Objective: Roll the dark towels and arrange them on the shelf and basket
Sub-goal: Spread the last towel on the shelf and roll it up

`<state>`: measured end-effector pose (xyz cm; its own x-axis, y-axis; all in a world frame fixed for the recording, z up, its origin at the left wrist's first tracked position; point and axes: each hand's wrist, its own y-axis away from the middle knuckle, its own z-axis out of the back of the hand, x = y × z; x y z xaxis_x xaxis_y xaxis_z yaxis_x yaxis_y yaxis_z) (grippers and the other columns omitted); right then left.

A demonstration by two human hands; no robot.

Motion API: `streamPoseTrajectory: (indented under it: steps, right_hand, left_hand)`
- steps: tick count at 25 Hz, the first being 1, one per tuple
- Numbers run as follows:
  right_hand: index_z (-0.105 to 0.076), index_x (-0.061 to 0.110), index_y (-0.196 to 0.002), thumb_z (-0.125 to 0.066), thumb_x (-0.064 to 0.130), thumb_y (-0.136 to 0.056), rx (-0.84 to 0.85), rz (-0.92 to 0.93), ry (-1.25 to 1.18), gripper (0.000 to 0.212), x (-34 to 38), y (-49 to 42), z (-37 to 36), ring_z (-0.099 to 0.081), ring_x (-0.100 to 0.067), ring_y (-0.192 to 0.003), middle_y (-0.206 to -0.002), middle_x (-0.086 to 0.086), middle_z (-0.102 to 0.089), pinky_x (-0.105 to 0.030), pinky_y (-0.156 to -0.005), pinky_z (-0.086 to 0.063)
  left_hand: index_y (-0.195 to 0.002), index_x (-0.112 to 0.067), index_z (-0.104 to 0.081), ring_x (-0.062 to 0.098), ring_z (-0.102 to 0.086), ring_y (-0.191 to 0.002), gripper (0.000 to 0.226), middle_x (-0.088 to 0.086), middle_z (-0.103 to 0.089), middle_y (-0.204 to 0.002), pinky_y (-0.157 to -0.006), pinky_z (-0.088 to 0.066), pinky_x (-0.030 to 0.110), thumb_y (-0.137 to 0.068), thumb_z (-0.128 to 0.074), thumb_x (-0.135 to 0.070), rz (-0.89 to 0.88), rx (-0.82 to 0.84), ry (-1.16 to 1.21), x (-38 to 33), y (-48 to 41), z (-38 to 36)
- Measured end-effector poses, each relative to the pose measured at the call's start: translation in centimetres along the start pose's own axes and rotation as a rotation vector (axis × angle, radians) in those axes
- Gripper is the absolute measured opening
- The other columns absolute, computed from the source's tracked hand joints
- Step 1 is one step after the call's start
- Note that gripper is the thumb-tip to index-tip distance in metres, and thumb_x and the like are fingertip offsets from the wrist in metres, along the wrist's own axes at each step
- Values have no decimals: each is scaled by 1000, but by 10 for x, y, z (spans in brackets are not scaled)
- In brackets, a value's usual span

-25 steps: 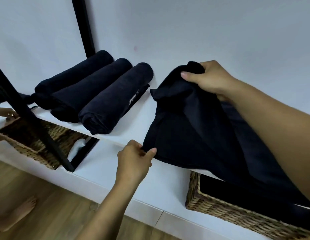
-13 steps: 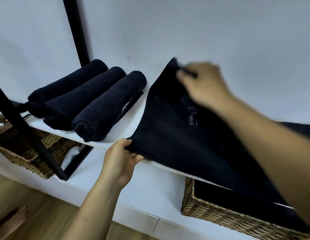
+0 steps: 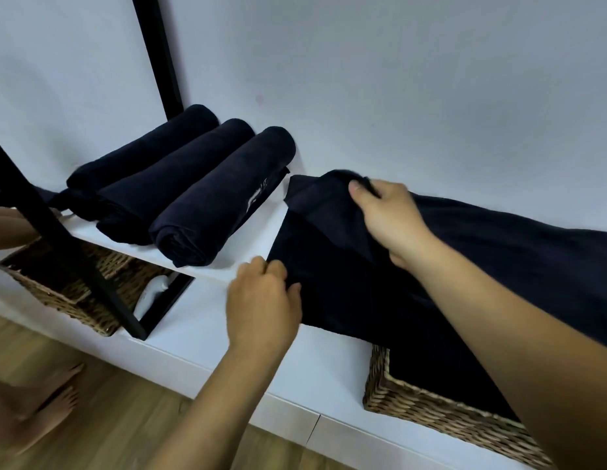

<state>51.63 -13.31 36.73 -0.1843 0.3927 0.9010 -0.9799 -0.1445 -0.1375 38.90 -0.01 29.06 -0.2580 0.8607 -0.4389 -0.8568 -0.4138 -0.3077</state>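
Observation:
Three rolled dark towels (image 3: 193, 195) lie side by side on the white shelf (image 3: 241, 232), at its left. To their right an unrolled dark towel (image 3: 492, 266) is spread over the shelf and hangs past its front edge. My right hand (image 3: 388, 218) pinches the towel's far left corner, which is folded over onto the cloth. At the front edge my left hand (image 3: 264, 300) grips the near left corner. A wicker basket (image 3: 441, 415) stands under the shelf at the right with dark cloth inside it.
A second wicker basket (image 3: 54, 286) stands below at the left. A black frame post (image 3: 156, 52) rises behind the rolled towels and a black bar (image 3: 74, 259) slants across the left. Wooden floor with bare feet (image 3: 40, 401) lies at the lower left.
My right hand has brought the far corner down and folded it over onto the spread towel. My left hand has kept hold of the near corner at the shelf's front edge.

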Motion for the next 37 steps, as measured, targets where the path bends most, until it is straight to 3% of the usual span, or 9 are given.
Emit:
streamPoseTrajectory:
  steps: [5, 11, 15, 18, 20, 28, 31, 34, 37]
  right_hand:
    - [-64, -2, -95, -57, 37, -98, 53, -136, -181, 40, 3, -8, 12, -68, -23, -82, -87, -11, -69, -39, -77, -57]
    - [-67, 3, -90, -60, 38, -93, -169, 41, -190, 37, 31, -28, 47, -67, -17, -80, -86, -4, -70, -42, -80, -58]
    - [-66, 9, -82, -55, 38, -95, -70, 368, 274, 33, 8, 22, 3, -60, -15, -68, -73, 0, -69, -31, -64, -44]
    - [-71, 19, -112, -50, 42, -93, 294, 467, 588, 36, -40, 77, -57, -64, -24, -112, -118, -1, -71, -38, -96, -51]
    - [-69, 22, -121, -41, 44, -92, 298, 594, 820, 45, -67, 93, -80, -58, -27, -126, -129, -1, -66, -49, -106, -45]
    - [-74, 17, -106, -62, 27, -91, -72, 742, 472, 22, -53, 100, -75, -62, -18, -84, -96, 3, -69, -31, -65, -51]
    - [-71, 19, -111, -48, 30, -86, 69, 700, 609, 35, -44, 103, -89, -54, -21, -78, -87, 0, -58, -36, -61, -51]
    - [-59, 14, -133, -64, 22, -88, 279, 632, 535, 46, -38, 96, -82, -53, -29, -96, -104, -9, -57, -44, -77, -52]
    - [-43, 16, -146, -71, 29, -80, 121, 626, 619, 73, -47, 104, -28, -46, -26, -123, -133, -5, -51, -43, -102, -41]
  left_hand:
    - [-108, -8, -46, 27, -54, -86, 36, 5, -47, -98, -66, -41, 31, -92, -66, -33, 283, 307, 121, -23, -13, -1]
    - [-81, -4, -61, 19, -56, -63, 27, 2, -59, -70, -59, -44, 28, -85, -74, -27, 437, 201, 607, 16, -21, 14]
    - [-67, -11, -49, 16, -43, -59, 29, 2, -49, -72, -55, -34, 28, -87, -67, -23, 576, 171, 685, 34, 10, -7]
    - [-67, -10, -48, 18, -49, -64, 25, 6, -53, -75, -60, -37, 30, -85, -66, -12, 605, 111, 875, 39, 13, -13]
    - [-69, -5, -51, 32, -59, -70, 17, 16, -60, -74, -67, -50, 40, -81, -63, -6, 591, 94, 928, 44, 14, -12]
    - [-74, -2, -47, 23, -54, -72, 19, 9, -57, -72, -71, -43, 38, -92, -53, 1, 429, 76, 1066, 39, 6, 2]
    - [-85, -6, -56, 22, -63, -78, 20, 10, -66, -79, -71, -50, 34, -88, -43, 8, 445, 148, 1102, 43, 5, 3]
    - [-94, -9, -60, 25, -68, -85, 27, 11, -71, -87, -75, -54, 36, -90, -40, 8, 451, 205, 1180, 38, 3, 7]
    - [-106, -10, -65, 26, -69, -94, 25, 8, -74, -97, -85, -55, 46, -96, -45, 1, 477, 227, 1232, 33, -2, 11]
